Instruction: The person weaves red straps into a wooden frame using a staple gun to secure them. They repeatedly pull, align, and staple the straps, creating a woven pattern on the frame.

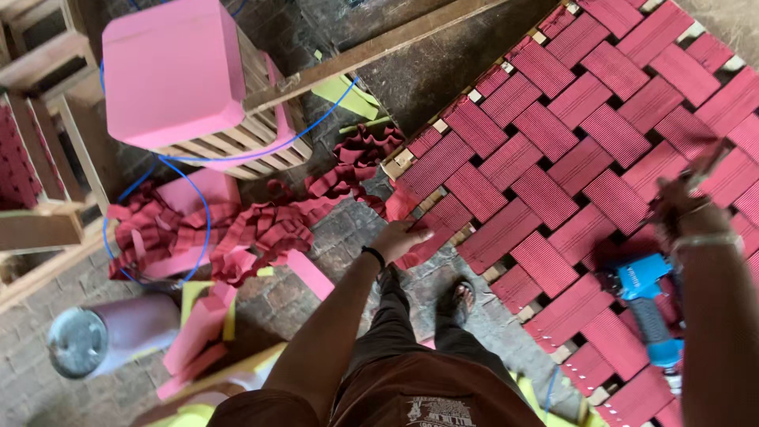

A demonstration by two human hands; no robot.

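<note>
The left hand point(402, 236) pinches one loose red strap point(417, 247) at the near edge of the woven frame point(585, 150). The right hand point(681, 207) is raised over the weave, fingers closed on something too blurred to name. One blue staple gun point(644, 304) lies on the weave beside it. One heap of red webbing point(261, 225) lies on the brick floor point(356, 237), near one pink foam block point(170, 71) and one metal can point(79, 341).
</note>
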